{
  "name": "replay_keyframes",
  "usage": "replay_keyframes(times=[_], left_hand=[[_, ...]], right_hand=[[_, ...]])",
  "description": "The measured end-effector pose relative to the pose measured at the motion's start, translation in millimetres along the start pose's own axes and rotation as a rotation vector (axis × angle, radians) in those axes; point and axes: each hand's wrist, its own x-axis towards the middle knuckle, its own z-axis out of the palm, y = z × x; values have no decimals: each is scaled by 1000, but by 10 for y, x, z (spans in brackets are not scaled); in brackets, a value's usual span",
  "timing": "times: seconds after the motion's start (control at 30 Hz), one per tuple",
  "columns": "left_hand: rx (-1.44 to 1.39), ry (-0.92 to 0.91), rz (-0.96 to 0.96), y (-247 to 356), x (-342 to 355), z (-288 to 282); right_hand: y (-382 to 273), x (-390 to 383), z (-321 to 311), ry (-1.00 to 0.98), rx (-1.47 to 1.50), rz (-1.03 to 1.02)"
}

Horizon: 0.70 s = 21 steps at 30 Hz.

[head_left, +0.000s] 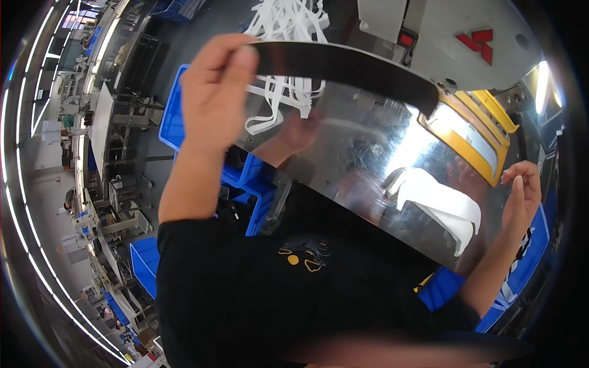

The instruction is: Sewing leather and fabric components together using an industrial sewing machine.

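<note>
My left hand (218, 92) is closed on one end of a long, curved black strip (350, 69) with a pale upper edge. The strip bows across above a shiny metal plate (343, 159), its far end next to a yellow slotted frame (469, 144). To the right of the plate is my right hand (521, 199), fingers loosely bent and apart, with nothing seen in it. Nearest to that hand, a curved white piece (438, 208) lies on the plate. Tangled white strips (288, 24) lie at the plate's far side, some hanging over it.
A grey machine body (466, 49) rises behind the yellow frame. Blue bins (169, 113) stand left of the plate, and another blue bin (534, 264) is at the right. Workbenches with machines (113, 227) fill the room on the left.
</note>
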Motion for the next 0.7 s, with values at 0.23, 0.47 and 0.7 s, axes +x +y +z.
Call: replay_keyframes(times=[0.23,0.47,0.7], left_hand=[[427,729,-329,-1105,-514,-2277],[529,120,-336,-950,-620,-1232],[658,-375,-298,-358,-498,-579]], right_hand=[[-71,-7,202,26,62,121],[-117,5,317,10,31,179],[-163,36,402,-5,65,235]])
